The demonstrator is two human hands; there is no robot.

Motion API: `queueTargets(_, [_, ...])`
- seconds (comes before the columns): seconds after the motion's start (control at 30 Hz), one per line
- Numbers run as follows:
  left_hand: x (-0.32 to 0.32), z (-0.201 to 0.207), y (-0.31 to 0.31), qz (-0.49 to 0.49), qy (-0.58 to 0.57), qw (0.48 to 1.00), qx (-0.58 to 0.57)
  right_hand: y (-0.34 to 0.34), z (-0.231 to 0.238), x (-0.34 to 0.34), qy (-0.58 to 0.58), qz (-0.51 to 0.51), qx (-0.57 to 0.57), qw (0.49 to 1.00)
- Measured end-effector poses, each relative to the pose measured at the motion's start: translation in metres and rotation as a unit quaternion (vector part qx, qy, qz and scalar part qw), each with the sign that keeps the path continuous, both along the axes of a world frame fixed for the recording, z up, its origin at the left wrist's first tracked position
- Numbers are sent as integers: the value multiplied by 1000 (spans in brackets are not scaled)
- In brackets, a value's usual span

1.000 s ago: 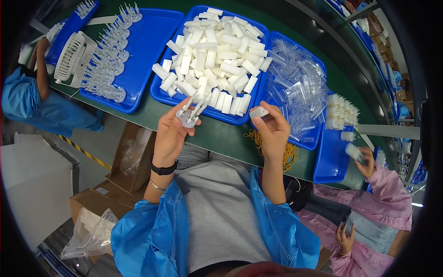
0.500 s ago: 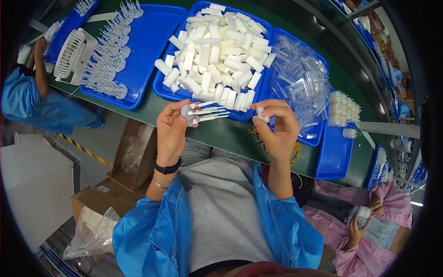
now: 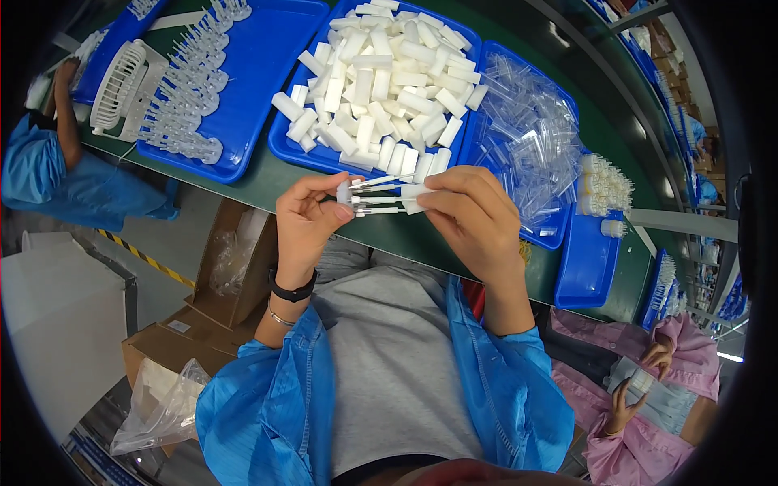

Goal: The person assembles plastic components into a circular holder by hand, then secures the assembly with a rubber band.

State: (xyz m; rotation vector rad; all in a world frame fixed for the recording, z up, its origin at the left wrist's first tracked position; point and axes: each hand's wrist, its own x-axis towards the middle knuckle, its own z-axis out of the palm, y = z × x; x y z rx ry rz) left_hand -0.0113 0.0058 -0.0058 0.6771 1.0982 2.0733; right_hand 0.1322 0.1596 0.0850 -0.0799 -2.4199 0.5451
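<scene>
My left hand (image 3: 304, 220) pinches a round white plastic base (image 3: 344, 195) between thumb and fingers. Several thin white-and-metal rods (image 3: 379, 200) stick out of that base toward the right. In my right hand (image 3: 480, 215) a small white foam block (image 3: 412, 198) is held by the fingertips, right at the free ends of the rods. Whether a rod tip goes into the foam, I cannot tell. Both hands are over the table's near edge, just in front of a heap of white foam blocks (image 3: 385, 85).
The foam heap fills a blue tray (image 3: 279, 155). Left of it, another blue tray (image 3: 258, 49) holds rows of pronged pieces (image 3: 190, 97) and a white rack (image 3: 121, 89). Clear plastic tubes (image 3: 527, 134) fill a tray at right. Co-workers sit on both sides; a cardboard box (image 3: 174, 356) stands left.
My right hand has come left with the foam block, up to the rod ends. My left hand has shifted slightly right, with the pronged piece still in it.
</scene>
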Motion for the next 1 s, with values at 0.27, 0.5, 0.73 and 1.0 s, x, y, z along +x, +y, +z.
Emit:
queueTargets(0.27, [1, 0, 1, -1, 16, 999, -29, -7, 10, 1, -52, 29, 31, 998])
queueTargets(0.5, [5, 1, 3, -73, -12, 997, -20, -6, 3, -3, -71, 115, 38, 990])
queueTargets(0.73, [3, -4, 2, -68, -42, 997, 8, -2, 8, -2, -63, 83, 21, 994])
queueTargets(1.0, [8, 2, 3, -73, -35, 997, -18, -6, -13, -2, -21, 48, -5, 999])
